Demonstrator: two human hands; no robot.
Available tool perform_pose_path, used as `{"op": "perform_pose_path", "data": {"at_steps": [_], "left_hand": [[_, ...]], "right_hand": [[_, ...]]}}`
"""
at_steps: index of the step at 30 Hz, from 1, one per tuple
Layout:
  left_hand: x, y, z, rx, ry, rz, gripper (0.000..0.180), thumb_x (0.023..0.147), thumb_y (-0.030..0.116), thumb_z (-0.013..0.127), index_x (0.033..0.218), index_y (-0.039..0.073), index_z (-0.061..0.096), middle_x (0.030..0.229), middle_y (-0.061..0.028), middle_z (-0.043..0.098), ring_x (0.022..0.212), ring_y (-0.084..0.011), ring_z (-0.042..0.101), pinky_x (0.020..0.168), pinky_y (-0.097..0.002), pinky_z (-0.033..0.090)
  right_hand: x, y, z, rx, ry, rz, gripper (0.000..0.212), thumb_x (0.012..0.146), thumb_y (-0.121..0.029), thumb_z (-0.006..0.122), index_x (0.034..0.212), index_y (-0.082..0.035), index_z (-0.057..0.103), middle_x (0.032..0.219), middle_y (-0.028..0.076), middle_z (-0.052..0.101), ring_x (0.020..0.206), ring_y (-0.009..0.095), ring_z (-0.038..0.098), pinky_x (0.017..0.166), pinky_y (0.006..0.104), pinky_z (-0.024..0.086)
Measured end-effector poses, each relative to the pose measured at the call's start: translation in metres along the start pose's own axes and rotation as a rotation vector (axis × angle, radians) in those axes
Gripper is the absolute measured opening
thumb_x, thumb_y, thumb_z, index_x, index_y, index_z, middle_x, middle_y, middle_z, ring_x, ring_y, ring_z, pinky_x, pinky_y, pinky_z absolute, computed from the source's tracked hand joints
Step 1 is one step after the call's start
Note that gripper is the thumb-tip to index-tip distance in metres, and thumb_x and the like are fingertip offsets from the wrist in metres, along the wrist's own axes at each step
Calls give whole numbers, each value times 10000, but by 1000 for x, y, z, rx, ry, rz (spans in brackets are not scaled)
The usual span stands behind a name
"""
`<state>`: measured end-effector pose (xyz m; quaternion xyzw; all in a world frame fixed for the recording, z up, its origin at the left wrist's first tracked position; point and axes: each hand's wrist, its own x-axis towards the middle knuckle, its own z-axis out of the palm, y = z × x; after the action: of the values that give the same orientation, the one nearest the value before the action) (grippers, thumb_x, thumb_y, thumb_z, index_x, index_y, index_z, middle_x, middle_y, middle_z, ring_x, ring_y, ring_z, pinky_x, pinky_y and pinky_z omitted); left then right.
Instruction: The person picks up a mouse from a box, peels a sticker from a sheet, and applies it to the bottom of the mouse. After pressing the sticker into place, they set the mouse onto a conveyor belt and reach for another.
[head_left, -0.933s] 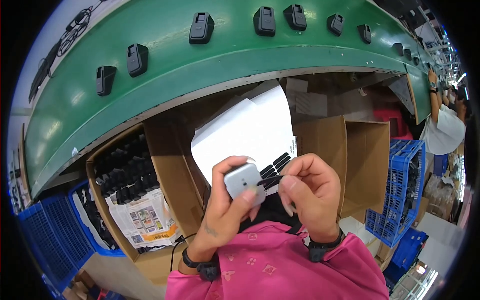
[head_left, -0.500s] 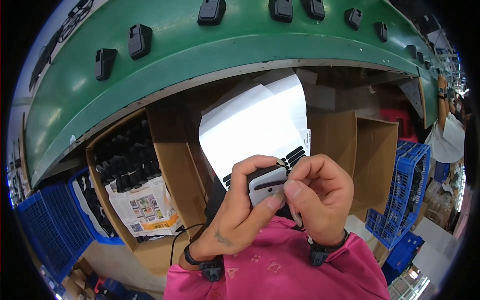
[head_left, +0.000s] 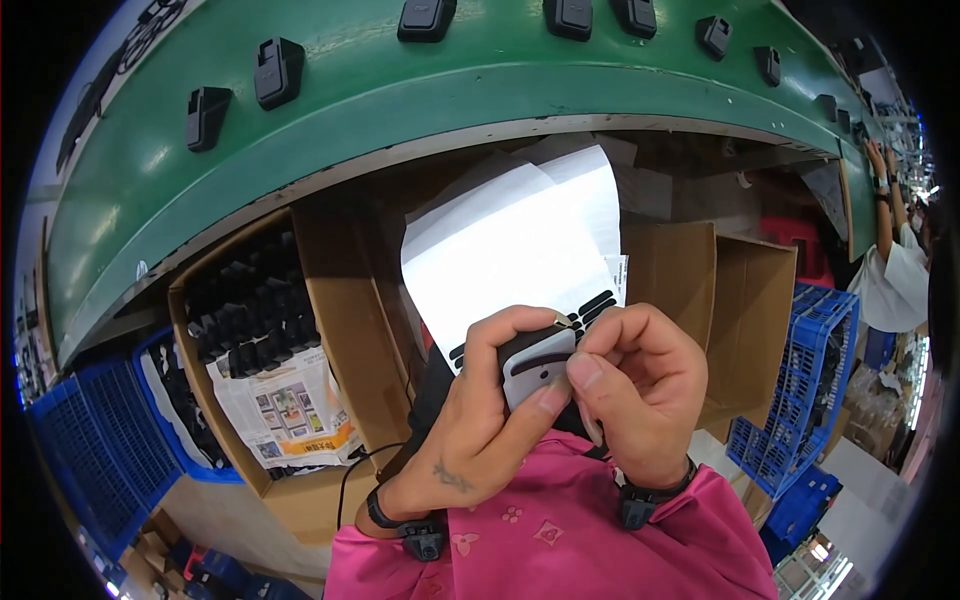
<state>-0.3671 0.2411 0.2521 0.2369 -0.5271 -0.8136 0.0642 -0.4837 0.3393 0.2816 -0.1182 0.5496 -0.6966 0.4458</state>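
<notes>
My left hand [head_left: 468, 420] is closed around a small rounded casing [head_left: 529, 383], grey on its face and black along its side. Its thumb presses on the grey face, below a dark curved slot and a small dark dot. Thumb and forefinger of my right hand [head_left: 640, 390] pinch together at the casing's right edge, by the end of that slot. Whatever they may hold is hidden. Beneath the hands a white sheet [head_left: 500, 240] lies tilted, with several black oblong stickers [head_left: 597, 304] along its lower part.
Across the front runs a green bench [head_left: 520, 100] carrying several black docks [head_left: 278, 72]. A carton [head_left: 365, 375] of black parts and newspaper stands left, beside a blue crate [head_left: 95, 450]. Another carton [head_left: 745, 330] and blue crate [head_left: 800, 370] are right. Another person's arm [head_left: 883, 215] shows far right.
The casing has tilted slightly in my left hand and sits a little further right. My right hand keeps its pinch at the edge. The whole view has shifted slightly.
</notes>
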Motion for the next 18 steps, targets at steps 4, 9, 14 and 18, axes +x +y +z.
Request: {"op": "perform_pose_path", "data": {"at_steps": [4, 9, 14, 18], "left_hand": [[0, 2, 1, 15, 5, -13, 446, 917, 66, 510, 1298, 19, 283, 1105, -164, 537, 1001, -197, 556, 855, -314, 445], [-3, -2, 1, 68, 45, 20, 452, 904, 60, 524, 1292, 16, 297, 1075, -158, 539, 956, -195, 562, 824, -313, 449], [-2, -1, 2, 105, 57, 31, 452, 900, 63, 531, 1288, 16, 306, 1064, -157, 535, 944, -199, 559, 826, -317, 445], [-3, -6, 1, 173, 57, 114, 442, 896, 55, 528, 1283, 17, 319, 1075, -160, 532, 950, -204, 554, 846, -317, 437]], "right_hand": [[2, 2, 11, -72, 115, -20, 80, 846, 6, 578, 881, 33, 511, 674, 28, 549, 476, 18, 447, 415, 159, 338], [2, 4, 12, -41, 125, -13, 78, 849, 12, 579, 890, 28, 515, 693, 35, 573, 485, 15, 457, 423, 156, 343], [3, 6, 5, -30, 66, -19, 79, 859, 26, 573, 905, 40, 511, 756, 55, 585, 588, 46, 529, 502, 179, 421], [5, 12, 2, -104, 61, -102, 84, 860, 37, 585, 895, 36, 509, 776, 40, 581, 650, 36, 557, 545, 170, 449]]}}
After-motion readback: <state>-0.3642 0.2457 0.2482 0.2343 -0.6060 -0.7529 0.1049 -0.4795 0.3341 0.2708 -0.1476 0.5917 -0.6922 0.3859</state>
